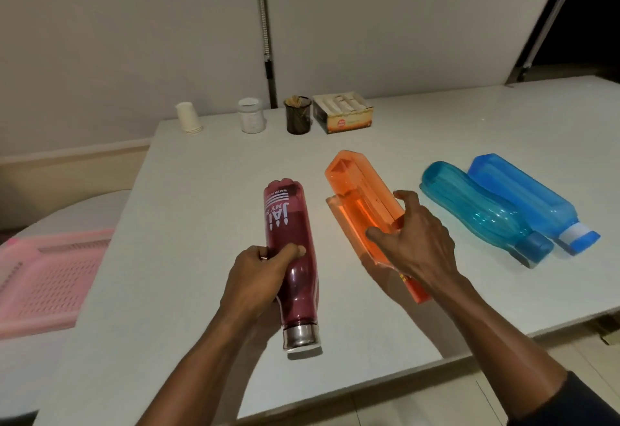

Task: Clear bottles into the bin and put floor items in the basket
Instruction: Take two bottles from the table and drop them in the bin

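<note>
The left hand point(258, 274) grips the red bottle point(292, 221) around its middle, low over the table point(201, 190). The right hand point(416, 244) is spread wide over the orange bottle point(355, 190) and not closed yet. I think the smooth plastic may slip from a one-hand hold, or the orange bottle may roll toward the blue bottles point(486, 211).

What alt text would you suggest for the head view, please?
A person's left hand grips a maroon bottle on a table; the right hand spreads over an orange bottle, with a teal bottle and a blue bottle further right.
</note>
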Action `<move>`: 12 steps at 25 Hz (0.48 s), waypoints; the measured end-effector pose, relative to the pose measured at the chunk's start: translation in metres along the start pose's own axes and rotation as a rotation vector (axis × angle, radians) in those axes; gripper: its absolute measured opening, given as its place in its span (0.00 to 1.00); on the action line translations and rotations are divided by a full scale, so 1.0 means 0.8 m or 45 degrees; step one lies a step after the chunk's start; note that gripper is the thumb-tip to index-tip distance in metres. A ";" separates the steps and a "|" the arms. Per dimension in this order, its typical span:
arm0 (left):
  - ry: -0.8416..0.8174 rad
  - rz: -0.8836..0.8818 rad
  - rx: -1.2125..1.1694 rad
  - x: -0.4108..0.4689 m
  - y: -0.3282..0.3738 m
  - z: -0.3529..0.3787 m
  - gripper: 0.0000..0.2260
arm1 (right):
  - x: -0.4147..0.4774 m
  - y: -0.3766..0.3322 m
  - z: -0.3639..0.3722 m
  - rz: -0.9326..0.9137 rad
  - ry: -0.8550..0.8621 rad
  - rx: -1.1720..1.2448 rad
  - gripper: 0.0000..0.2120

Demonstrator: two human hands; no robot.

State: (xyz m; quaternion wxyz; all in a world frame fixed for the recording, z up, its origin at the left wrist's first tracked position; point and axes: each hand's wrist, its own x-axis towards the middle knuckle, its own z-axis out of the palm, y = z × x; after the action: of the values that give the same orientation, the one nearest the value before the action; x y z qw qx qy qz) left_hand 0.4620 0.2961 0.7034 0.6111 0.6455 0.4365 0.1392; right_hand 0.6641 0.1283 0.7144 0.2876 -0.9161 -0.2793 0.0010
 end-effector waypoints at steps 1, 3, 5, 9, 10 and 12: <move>0.049 0.013 -0.008 -0.009 -0.006 -0.019 0.19 | -0.010 -0.017 0.006 -0.024 -0.027 0.039 0.43; 0.122 0.036 -0.023 -0.030 -0.017 -0.060 0.22 | -0.030 -0.055 0.023 -0.082 -0.077 0.107 0.42; 0.190 0.062 -0.042 -0.055 -0.027 -0.095 0.27 | -0.051 -0.091 0.040 -0.133 -0.109 0.168 0.41; 0.408 0.091 -0.154 -0.106 -0.056 -0.194 0.32 | -0.103 -0.175 0.083 -0.281 -0.240 0.235 0.40; 0.462 0.089 -0.176 -0.118 -0.065 -0.222 0.32 | -0.118 -0.197 0.093 -0.316 -0.272 0.244 0.40; 0.569 0.088 -0.183 -0.141 -0.086 -0.279 0.33 | -0.150 -0.243 0.114 -0.363 -0.325 0.264 0.39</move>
State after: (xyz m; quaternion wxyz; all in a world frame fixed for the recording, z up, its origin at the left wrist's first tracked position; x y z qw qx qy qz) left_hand 0.2098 0.3535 0.7287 0.5385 0.5682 0.5274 0.3301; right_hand 0.4484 0.2465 0.7219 0.3399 -0.8252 -0.4387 0.1051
